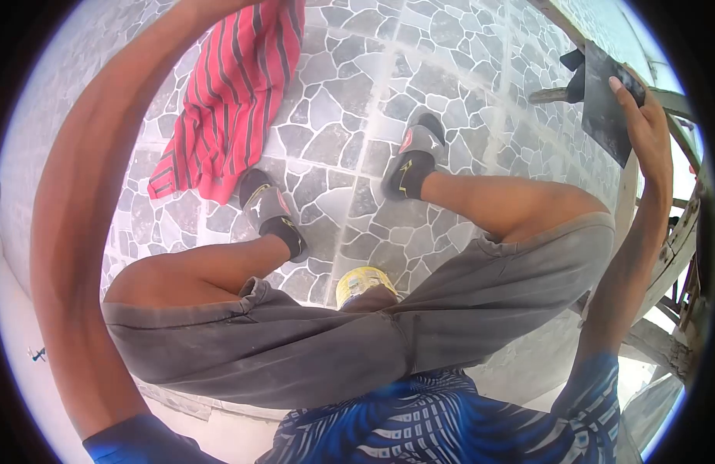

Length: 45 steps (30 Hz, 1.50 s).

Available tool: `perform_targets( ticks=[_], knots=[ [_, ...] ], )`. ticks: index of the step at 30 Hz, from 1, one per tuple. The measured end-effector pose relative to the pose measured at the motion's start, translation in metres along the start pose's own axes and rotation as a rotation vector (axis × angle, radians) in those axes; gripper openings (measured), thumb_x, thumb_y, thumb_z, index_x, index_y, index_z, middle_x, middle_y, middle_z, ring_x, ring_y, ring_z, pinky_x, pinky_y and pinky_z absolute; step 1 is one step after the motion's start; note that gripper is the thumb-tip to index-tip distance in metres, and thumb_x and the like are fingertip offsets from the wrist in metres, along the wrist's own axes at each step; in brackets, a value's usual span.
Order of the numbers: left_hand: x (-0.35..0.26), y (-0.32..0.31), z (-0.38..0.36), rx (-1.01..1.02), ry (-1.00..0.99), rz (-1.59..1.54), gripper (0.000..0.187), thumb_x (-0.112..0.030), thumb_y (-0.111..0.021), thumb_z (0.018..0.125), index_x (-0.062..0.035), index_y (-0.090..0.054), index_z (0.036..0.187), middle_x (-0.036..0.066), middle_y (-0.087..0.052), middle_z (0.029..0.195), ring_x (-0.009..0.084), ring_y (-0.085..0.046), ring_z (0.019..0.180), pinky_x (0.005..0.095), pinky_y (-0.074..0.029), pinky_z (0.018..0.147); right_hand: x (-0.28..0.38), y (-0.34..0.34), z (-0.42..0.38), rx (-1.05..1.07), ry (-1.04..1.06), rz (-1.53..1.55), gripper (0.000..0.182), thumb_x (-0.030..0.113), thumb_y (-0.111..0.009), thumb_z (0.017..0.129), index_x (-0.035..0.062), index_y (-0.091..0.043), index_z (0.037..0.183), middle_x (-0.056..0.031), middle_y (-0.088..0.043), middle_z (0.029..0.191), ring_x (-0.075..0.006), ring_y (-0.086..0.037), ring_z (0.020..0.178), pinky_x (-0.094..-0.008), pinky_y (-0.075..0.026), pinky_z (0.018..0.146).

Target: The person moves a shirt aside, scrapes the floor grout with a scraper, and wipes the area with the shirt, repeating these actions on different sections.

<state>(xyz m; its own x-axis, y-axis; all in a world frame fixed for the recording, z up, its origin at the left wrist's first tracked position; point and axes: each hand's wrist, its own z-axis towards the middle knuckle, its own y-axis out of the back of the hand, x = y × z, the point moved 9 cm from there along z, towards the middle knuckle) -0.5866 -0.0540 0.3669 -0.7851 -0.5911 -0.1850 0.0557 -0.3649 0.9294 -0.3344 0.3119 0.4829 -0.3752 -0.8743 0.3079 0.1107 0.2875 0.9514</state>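
My left arm [83, 193] arches up the left side, and its wrist reaches the top edge of the view. A red cloth with dark stripes [238, 93] hangs down from there, its upper end meeting my wrist; the fingers are cut off by the frame. At the upper right, my right hand [650, 131] grips a dark, flat, rectangular panel [605, 104], thumb laid on its face. A black piece [575, 73] sticks out beside the panel's left edge.
Below me is a grey stone-patterned floor [326, 100]. My shoes [268, 209] rest on it, the left one near the cloth's lower end. A yellow container [365, 280] stands between my legs. Wooden beams [659, 344] run along the right side, close to my right arm.
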Motion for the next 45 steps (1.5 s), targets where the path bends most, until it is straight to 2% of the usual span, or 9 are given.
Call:
perform_targets(
  ticks=[4, 6, 8, 12, 16, 20, 25, 28, 45],
  knots=[
    [-0.02, -0.155, -0.06, 0.404, 0.119, 0.148, 0.04, -0.013, -0.047, 0.1, -0.0112, -0.053, 0.139, 0.017, -0.071, 0.106, 0.0371, -0.069, 0.096, 0.0462, -0.055, 0.081, 0.048, -0.006, -0.055, 0.005, 0.103, -0.087, 0.045, 0.031, -0.061, 0.1, 0.001, -0.063, 0.134, -0.0093, -0.069, 0.105, -0.0156, -0.062, 0.093, -0.0296, -0.048, 0.088],
    [-0.019, -0.201, -0.108, 0.509, 0.139, 0.093, 0.03, -0.012, -0.052, 0.096, -0.0093, -0.055, 0.125, 0.019, -0.071, 0.098, 0.0377, -0.07, 0.096, 0.0511, -0.057, 0.078, 0.027, -0.044, -0.047, 0.117, 0.077, 0.004, 0.044, 0.032, -0.063, 0.097, 0.0032, -0.065, 0.131, -0.0135, -0.071, 0.102, -0.021, -0.066, 0.093, -0.0333, -0.049, 0.089],
    [-0.009, -0.215, -0.133, 0.648, 0.017, 0.207, 0.025, -0.012, -0.053, 0.095, -0.0078, -0.056, 0.12, 0.016, -0.07, 0.093, 0.0358, -0.071, 0.095, 0.0496, -0.057, 0.075, 0.011, -0.096, -0.036, 0.21, 0.125, 0.162, 0.044, 0.031, -0.065, 0.096, 0.0036, -0.065, 0.13, -0.0138, -0.071, 0.098, -0.0216, -0.066, 0.093, -0.0344, -0.049, 0.089],
    [0.077, -0.196, -0.153, 0.842, -0.103, 0.457, 0.038, -0.01, -0.056, 0.091, -0.0138, -0.056, 0.129, 0.012, -0.071, 0.097, 0.0347, -0.07, 0.09, 0.047, -0.056, 0.07, -0.079, -0.28, -0.007, 0.545, -0.276, 0.771, 0.04, 0.021, -0.068, 0.095, -0.0045, -0.064, 0.126, -0.0065, -0.067, 0.104, -0.0138, -0.059, 0.097, -0.0313, -0.046, 0.089],
    [0.117, -0.173, -0.209, 0.947, -0.031, 0.333, 0.035, -0.012, -0.055, 0.091, -0.0119, -0.057, 0.126, 0.013, -0.071, 0.091, 0.0361, -0.071, 0.084, 0.0492, -0.056, 0.071, -0.105, -0.451, 0.007, 0.512, -0.441, 0.814, 0.041, 0.02, -0.072, 0.093, -0.0073, -0.063, 0.121, -0.0054, -0.066, 0.099, -0.0139, -0.057, 0.088, -0.0316, -0.046, 0.08],
    [0.108, -0.241, -0.274, 1.024, 0.349, 0.132, 0.061, -0.024, -0.053, 0.089, -0.004, -0.043, 0.145, 0.027, -0.066, 0.113, 0.0438, -0.068, 0.097, 0.0545, -0.055, 0.084, -0.115, -0.544, 0.005, 0.262, -0.621, 0.632, 0.033, 0.022, -0.074, 0.089, -0.0084, -0.067, 0.099, -0.0086, -0.065, 0.086, -0.015, -0.056, 0.07, -0.0365, -0.046, 0.062],
    [0.106, -0.283, -0.289, 0.854, 0.588, 0.061, 0.074, -0.034, -0.057, 0.085, 0.0105, -0.039, 0.142, 0.035, -0.062, 0.117, 0.05, -0.064, 0.107, 0.0561, -0.053, 0.093, -0.095, -0.542, -0.005, 0.207, -0.632, 0.361, 0.05, 0.039, -0.067, 0.089, -0.0079, -0.068, 0.109, -0.028, -0.071, 0.104, -0.0443, -0.068, 0.103, -0.0477, -0.051, 0.089],
    [0.112, -0.292, -0.295, 0.803, 0.551, 0.073, 0.071, -0.032, -0.058, 0.084, 0.0095, -0.042, 0.139, 0.035, -0.062, 0.117, 0.0499, -0.064, 0.107, 0.0564, -0.053, 0.092, -0.049, -0.525, 0.042, 0.366, -0.557, 0.355, 0.047, 0.036, -0.066, 0.09, -0.0076, -0.069, 0.109, -0.028, -0.071, 0.099, -0.043, -0.069, 0.1, -0.0474, -0.052, 0.089],
    [0.114, -0.291, -0.295, 0.666, 0.664, 0.107, 0.046, -0.027, -0.057, 0.082, 0.0067, -0.052, 0.113, 0.034, -0.066, 0.103, 0.0499, -0.068, 0.093, 0.0555, -0.054, 0.086, -0.055, -0.523, 0.034, 0.114, -0.231, 0.283, 0.037, 0.029, -0.064, 0.089, -0.0001, -0.068, 0.112, -0.0286, -0.07, 0.1, -0.0458, -0.066, 0.102, -0.0534, -0.05, 0.089]
  ],
)
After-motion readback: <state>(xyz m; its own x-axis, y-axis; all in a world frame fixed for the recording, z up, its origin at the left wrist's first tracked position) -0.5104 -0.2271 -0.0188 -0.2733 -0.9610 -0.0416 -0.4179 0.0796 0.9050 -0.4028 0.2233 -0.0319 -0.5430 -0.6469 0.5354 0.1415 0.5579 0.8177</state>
